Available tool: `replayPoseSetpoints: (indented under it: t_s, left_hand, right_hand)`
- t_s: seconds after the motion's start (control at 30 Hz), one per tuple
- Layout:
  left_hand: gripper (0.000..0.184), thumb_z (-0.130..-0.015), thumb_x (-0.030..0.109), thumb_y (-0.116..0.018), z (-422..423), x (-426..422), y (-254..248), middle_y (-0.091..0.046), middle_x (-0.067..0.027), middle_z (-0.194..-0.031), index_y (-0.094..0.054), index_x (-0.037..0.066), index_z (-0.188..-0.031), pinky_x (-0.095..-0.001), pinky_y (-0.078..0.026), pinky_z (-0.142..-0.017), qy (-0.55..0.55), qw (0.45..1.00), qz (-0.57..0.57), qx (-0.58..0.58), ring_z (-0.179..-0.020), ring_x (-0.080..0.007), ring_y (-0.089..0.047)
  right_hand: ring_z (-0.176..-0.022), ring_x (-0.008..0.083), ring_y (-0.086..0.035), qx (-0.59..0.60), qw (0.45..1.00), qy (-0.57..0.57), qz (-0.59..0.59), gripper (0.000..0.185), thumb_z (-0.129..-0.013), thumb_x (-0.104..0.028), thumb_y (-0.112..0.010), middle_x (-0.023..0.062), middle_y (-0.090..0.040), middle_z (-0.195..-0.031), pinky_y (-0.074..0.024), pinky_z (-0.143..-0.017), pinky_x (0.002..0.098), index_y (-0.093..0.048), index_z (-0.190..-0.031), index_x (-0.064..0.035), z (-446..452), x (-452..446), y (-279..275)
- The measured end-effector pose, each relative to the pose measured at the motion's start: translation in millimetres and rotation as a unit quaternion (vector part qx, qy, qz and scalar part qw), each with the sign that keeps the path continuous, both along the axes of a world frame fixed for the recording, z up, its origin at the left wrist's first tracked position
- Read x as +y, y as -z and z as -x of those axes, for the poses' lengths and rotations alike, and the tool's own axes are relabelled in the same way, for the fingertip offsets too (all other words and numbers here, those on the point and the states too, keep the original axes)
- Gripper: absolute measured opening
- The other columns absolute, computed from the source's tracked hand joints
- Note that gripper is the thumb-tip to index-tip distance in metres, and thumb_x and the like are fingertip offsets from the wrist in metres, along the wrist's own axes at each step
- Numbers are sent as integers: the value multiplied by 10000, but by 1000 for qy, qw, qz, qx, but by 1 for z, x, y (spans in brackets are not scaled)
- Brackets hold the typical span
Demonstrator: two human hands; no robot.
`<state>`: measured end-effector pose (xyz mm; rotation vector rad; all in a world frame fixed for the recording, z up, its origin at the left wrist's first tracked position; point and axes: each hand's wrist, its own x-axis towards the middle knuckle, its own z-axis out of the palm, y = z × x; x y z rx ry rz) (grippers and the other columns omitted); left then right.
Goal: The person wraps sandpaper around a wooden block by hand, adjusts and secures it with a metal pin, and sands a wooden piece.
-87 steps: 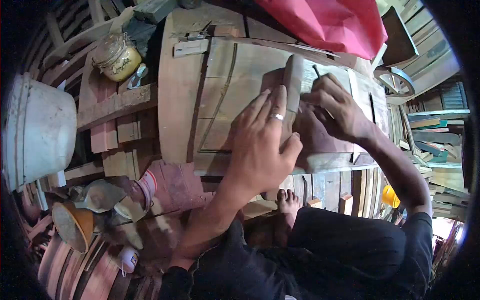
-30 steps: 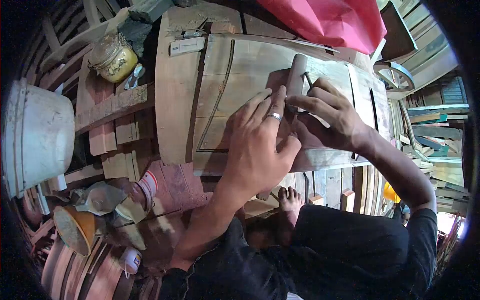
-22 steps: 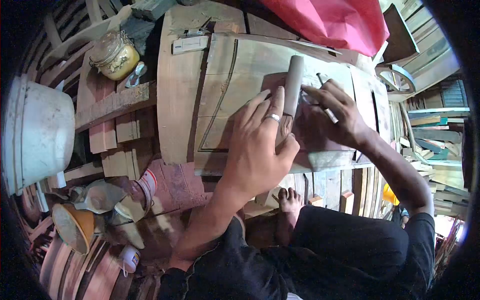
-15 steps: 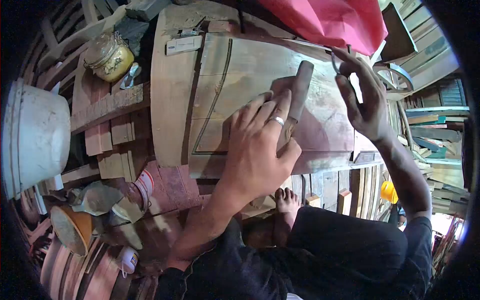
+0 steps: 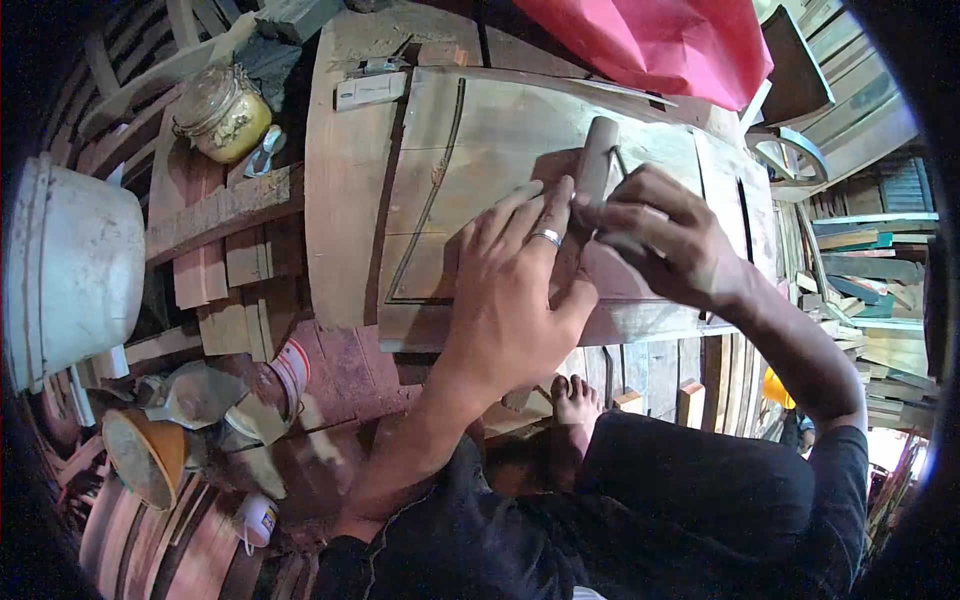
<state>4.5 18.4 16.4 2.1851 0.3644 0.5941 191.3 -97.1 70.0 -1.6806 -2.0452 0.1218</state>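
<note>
A dark, rounded wooden piece [image 5: 597, 165] lies aslant on a broad wooden panel [image 5: 510, 125]. My left hand [image 5: 520, 290], with a ring on one finger, presses over its near end. The index finger runs along its side and the thumb lies near its lower end; the part beneath the hand is hidden. My right hand [image 5: 670, 235] is at the other side of the piece, fingers curled together. A thin dark stick [image 5: 618, 162] pokes up from those fingers; the rest of it is covered by the hand.
Pink-red sheeting [image 5: 660, 45] covers the panel's far side. A small whitish box [image 5: 370, 91] sits at its far left. Further left are a lidded glass jar [image 5: 228, 115] and a white bucket [image 5: 85, 270]. Below stand an orange container [image 5: 145, 460] and a white cup [image 5: 257, 520].
My right hand has come left and down from the panel's right side to the wooden piece, fingers now curled closer. My left hand has barely moved; the piece's far end has shifted slightly left.
</note>
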Motion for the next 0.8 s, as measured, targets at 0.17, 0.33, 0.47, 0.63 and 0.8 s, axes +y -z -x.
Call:
replayPoseSetpoints:
  t_s: [0.17, 0.33, 0.47, 0.63, 0.8]
  left_hand:
    - [734, -824, 204, -675, -1, 1, 2, -567, -269, -1374, -477, -96, -1464, -507, -317, -1163, 7, 1000, 2, 2, -1336, -403, -491]
    - [702, -817, 185, -682, 1, -1, 2, -562, -282, -1379, -510, -106, -1433, -508, -308, -1169, -11, 1000, 16, 0, -1343, -404, -486]
    - [688, -824, 207, -671, -2, -2, 4, -579, -278, -1350, -524, -111, -1416, -516, -321, -1150, -10, 1000, 9, -9, -1345, -390, -484]
    - [667, -828, 213, -664, -1, -4, 1, -592, -264, -1330, -542, -108, -1400, -510, -330, -1136, -14, 1000, -7, 5, -1328, -380, -498]
    - [657, -826, 213, -668, -3, -2, 1, -597, -253, -1322, -554, -108, -1387, -508, -332, -1131, -4, 1000, -5, -5, -1312, -376, -507]
  right_hand:
    - [-816, 259, -612, -24, 996, 85, 32, 429, -868, 16, -704, 118, -657, -948, -505, -709, 379, -686, -1293, -46, -18, -3, 0]
    - [-814, 285, -578, -4, 999, -48, 24, 465, -812, -57, -775, 78, -578, -862, -513, -750, 397, -680, -1267, -57, 9, -6, 4]
    - [-813, 310, -592, 11, 995, 91, 47, 477, -815, -55, -771, 91, -586, -863, -520, -758, 418, -665, -1280, -49, -13, -3, 5]
    - [-894, 310, -607, 25, 999, -38, 10, 434, -846, -49, -748, 145, -621, -933, -532, -776, 407, -653, -1269, -20, 11, 0, -7]
    - [-874, 360, -660, 34, 989, 131, 58, 342, -917, -24, -680, 177, -644, -975, -544, -800, 414, -646, -1257, -2, -19, -4, -1]
